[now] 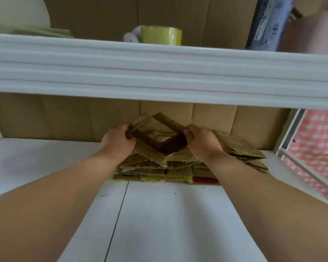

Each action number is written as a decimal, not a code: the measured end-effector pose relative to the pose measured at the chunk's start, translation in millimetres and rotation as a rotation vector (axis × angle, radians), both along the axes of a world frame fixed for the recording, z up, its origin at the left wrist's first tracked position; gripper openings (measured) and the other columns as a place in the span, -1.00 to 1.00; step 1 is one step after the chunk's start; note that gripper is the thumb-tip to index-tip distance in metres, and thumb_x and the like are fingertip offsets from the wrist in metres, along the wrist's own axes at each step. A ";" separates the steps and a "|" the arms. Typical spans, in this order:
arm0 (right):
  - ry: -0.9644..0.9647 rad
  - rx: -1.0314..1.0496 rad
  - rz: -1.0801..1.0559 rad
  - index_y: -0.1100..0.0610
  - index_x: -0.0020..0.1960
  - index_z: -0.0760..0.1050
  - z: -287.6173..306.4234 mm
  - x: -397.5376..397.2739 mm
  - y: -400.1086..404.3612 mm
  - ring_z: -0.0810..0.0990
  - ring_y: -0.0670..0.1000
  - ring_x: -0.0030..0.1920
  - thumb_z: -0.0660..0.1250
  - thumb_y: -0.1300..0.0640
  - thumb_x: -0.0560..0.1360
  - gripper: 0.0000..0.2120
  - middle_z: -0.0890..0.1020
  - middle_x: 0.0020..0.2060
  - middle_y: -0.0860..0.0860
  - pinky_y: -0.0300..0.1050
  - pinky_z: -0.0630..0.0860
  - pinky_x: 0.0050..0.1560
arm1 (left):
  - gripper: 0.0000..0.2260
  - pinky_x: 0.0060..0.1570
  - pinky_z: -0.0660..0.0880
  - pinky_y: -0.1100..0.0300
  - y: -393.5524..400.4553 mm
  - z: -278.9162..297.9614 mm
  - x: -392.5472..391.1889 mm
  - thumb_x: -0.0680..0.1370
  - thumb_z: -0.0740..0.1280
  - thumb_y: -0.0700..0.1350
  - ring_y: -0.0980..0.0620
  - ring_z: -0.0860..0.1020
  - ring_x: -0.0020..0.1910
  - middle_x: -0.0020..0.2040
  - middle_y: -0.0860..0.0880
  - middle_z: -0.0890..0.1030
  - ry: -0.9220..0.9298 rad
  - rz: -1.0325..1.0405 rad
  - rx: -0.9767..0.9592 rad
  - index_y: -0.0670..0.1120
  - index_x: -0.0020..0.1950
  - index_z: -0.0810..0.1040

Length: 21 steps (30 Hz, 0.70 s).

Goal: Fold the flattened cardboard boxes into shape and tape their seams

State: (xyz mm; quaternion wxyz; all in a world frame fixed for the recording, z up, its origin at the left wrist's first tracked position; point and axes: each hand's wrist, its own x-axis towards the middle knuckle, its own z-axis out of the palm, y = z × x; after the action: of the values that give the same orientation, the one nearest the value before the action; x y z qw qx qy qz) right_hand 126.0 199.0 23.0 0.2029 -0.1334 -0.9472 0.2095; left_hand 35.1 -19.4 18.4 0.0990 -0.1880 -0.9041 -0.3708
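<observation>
Both hands pinch a small brown cardboard box [159, 138], half-opened into a diamond: left hand [117, 141] on its left corner, right hand [202, 143] on right corner. It's held above stack of flattened cardboard boxes [178, 167] on white counter [159, 214]. Yellow-green tape roll [161, 35] sits on white shelf [159, 70] above.

A small brown cardboard box [159, 137], opened into a hollow diamond-shaped sleeve, is held above a pile of flattened boxes [178, 167]; a yellow tape roll [161, 35] sits on the far shelf.
</observation>
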 end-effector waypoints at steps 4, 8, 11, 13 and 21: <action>0.025 0.030 -0.064 0.07 0.18 0.45 11.1 27.5 -30.4 0.55 0.10 -0.17 0.02 0.01 0.70 -0.73 0.58 -0.16 0.04 -0.04 0.50 -0.17 | -0.59 -0.18 0.59 0.13 -30.0 20.7 17.9 0.59 0.30 -0.05 0.01 0.62 -0.21 0.03 0.00 0.61 -0.073 0.047 0.155 -0.01 0.44 0.39; 0.047 -0.014 -0.089 0.12 0.14 0.47 14.7 54.1 -60.5 0.62 0.15 -0.14 0.03 0.00 0.70 -0.70 0.60 -0.17 0.06 0.06 0.58 -0.10 | -0.62 -0.06 0.65 -0.08 -57.8 28.9 39.6 0.51 0.41 0.08 -0.06 0.67 -0.15 -0.08 -0.01 0.62 -0.134 -0.017 0.298 -0.01 0.26 0.43; 0.069 -0.094 -0.066 0.16 0.09 0.51 10.2 72.8 -85.3 0.66 0.16 -0.19 0.07 0.03 0.69 -0.71 0.63 -0.17 0.12 0.17 0.63 -0.08 | -0.64 -0.03 0.64 -0.10 -73.6 32.4 61.5 0.50 0.40 0.01 -0.09 0.65 -0.09 -0.04 -0.07 0.60 -0.160 -0.056 0.261 -0.01 0.24 0.42; 0.037 -0.159 -0.071 0.15 0.07 0.51 7.1 85.1 -99.1 0.68 0.13 -0.24 0.08 0.03 0.68 -0.72 0.63 -0.20 0.11 0.13 0.65 -0.12 | -0.65 0.04 0.62 -0.11 -81.2 32.4 76.5 0.51 0.36 -0.03 -0.12 0.62 -0.01 -0.01 -0.08 0.57 -0.186 -0.079 0.191 0.00 0.27 0.41; -0.200 -0.373 -0.020 0.08 0.26 0.45 -5.2 134.1 -106.8 0.71 0.02 -0.36 0.08 0.06 0.69 -0.75 0.65 -0.11 0.03 -0.19 0.51 -0.14 | -0.50 0.19 0.55 -0.06 -94.9 15.6 110.6 0.59 0.26 -0.02 -0.14 0.54 0.19 0.29 -0.10 0.51 -0.275 -0.140 -0.031 -0.07 0.53 0.31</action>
State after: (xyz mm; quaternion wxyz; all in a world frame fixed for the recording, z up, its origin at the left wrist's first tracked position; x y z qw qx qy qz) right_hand 260.1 92.2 17.8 0.0816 -0.1980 -0.9061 0.3648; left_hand 145.7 -114.3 34.0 -0.0548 -0.1997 -0.8994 -0.3849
